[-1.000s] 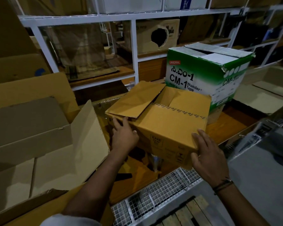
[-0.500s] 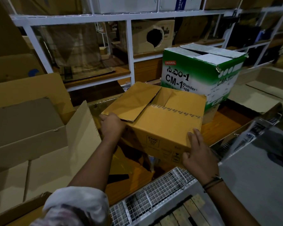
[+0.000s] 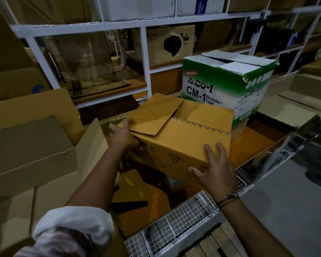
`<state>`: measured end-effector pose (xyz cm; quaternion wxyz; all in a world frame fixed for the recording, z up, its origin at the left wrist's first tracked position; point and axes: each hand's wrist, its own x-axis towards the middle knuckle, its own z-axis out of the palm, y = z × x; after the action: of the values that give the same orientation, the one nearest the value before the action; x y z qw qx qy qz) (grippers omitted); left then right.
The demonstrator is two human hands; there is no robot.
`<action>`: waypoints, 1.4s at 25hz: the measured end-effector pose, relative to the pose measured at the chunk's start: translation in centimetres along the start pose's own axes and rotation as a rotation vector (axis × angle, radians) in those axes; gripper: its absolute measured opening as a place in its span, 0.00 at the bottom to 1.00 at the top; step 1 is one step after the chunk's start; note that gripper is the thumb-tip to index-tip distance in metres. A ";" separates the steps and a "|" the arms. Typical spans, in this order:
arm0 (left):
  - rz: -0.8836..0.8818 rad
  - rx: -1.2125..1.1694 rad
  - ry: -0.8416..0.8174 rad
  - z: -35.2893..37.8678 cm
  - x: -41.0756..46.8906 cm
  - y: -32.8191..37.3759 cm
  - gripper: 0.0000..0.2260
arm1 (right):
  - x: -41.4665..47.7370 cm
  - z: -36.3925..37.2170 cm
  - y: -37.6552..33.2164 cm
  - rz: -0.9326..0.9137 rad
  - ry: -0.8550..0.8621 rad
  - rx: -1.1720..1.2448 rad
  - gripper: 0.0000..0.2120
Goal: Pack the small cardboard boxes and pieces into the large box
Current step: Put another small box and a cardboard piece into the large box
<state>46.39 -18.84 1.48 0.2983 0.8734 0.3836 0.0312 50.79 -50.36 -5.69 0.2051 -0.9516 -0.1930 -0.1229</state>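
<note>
A small brown cardboard box (image 3: 185,138) with one top flap half open sits tilted in the middle, raised above the floor of the space below it. My left hand (image 3: 121,135) grips its left corner under the loose flap. My right hand (image 3: 216,167) presses flat against its near right side, fingers spread. A large open cardboard box (image 3: 32,145) with raised flaps stands at the left, beside the small box. Loose brown cardboard pieces (image 3: 135,186) lie beneath the held box.
A green and white CM-1 Wonder Tape box (image 3: 226,84) stands right behind the brown box. White metal shelving (image 3: 145,58) with more cartons runs along the back. A wire mesh rim (image 3: 176,223) borders the near side, and flattened cardboard (image 3: 300,97) lies at the right.
My left hand slid from the front face to the box's left corner under the flap. The box has shifted slightly left and up between both hands.
</note>
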 end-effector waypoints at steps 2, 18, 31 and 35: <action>0.052 -0.003 -0.043 -1.2 0.0 -0.1 0.51 | 0.3 0.0 0.0 -0.021 0.072 0.025 0.43; 0.419 0.124 0.323 -13.8 -3.7 2.2 0.43 | 3.0 -3.5 -4.8 -0.116 0.338 0.298 0.38; 0.213 0.180 0.659 -24.6 -15.1 -9.8 0.38 | 3.7 -4.3 -18.0 -0.467 0.311 0.513 0.37; 0.151 0.148 0.601 -22.9 -14.7 -12.7 0.42 | 3.9 -5.3 -19.8 -0.545 0.346 0.445 0.32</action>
<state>21.27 -10.88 15.94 0.1041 0.8704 0.3898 0.2820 45.19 -34.76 7.07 0.3957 -0.7630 -0.4232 -0.2867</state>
